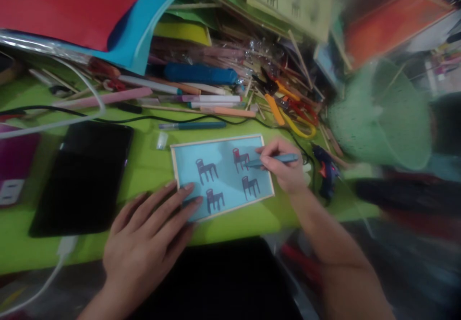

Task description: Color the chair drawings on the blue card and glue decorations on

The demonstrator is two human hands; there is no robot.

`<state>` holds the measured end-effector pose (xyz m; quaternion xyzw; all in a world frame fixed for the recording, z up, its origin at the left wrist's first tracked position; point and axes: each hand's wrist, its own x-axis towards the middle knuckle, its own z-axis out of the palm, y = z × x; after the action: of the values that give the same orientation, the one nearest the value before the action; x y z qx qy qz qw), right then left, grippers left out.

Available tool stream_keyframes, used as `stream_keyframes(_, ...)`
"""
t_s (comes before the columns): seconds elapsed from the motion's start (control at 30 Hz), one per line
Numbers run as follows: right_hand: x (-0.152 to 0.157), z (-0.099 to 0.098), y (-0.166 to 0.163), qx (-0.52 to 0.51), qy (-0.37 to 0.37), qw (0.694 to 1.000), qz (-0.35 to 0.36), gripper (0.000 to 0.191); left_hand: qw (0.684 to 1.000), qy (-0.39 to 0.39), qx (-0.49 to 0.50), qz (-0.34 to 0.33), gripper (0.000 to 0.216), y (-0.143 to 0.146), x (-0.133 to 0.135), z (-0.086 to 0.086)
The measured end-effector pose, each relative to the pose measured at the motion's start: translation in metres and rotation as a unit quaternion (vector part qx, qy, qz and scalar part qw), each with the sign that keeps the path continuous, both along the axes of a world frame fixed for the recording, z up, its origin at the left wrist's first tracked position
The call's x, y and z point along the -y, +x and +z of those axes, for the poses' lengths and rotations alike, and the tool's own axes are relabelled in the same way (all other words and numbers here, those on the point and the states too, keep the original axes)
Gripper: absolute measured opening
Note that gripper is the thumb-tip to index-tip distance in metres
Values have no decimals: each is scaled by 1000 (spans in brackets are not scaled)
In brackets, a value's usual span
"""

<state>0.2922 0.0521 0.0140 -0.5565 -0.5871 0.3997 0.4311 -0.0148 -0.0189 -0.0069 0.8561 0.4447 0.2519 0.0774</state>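
Observation:
A light-blue card with a thin wooden frame lies on the green table, bearing several dark chair drawings. The upper right chair has a red backrest. My left hand lies flat with its fingers spread, the fingertips on the card's lower left corner. A slim blue-grey pen is pinched in my right hand, its tip at the upper right chair. Whether the tip touches the card I cannot tell. Above the card lies a blue pen, and a small clear cap-like piece is beside it.
A black tablet with a white cable lies at left. Markers, sticks and orange-handled pliers crowd the back. A glue gun and a green basket stand at right. A black cable crosses behind the card.

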Motion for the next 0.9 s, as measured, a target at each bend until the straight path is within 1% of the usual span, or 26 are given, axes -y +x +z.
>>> stream_keyframes(0.13, -1, 3, -1, 14, -10, 1000, -14, 11, 1000, 5, 0, -2, 42, 0, 0, 0)
stream_keyframes(0.27, -1, 4, -2, 10, -5, 1000, 1, 13, 1000, 3, -4, -2, 42, -1, 0, -1)
stream_keyframes(0.4, 0, 2, 0, 3, -5, 1000, 0, 10, 1000, 4, -6, -5, 42, -1, 0, 0)
stream_keyframes(0.53, 0, 1, 0, -1, -1, 1000, 10, 13, 1000, 3, -6, -8, 45, -1, 0, 1)
stream_keyframes(0.73, 0, 1, -1, 4, -1, 1000, 2, 13, 1000, -1, -7, -4, 45, -1, 0, 1)
stream_keyframes(0.9, -1, 3, -1, -12, 6, 1000, 20, 14, 1000, 5, -6, -6, 43, -1, -1, 2)
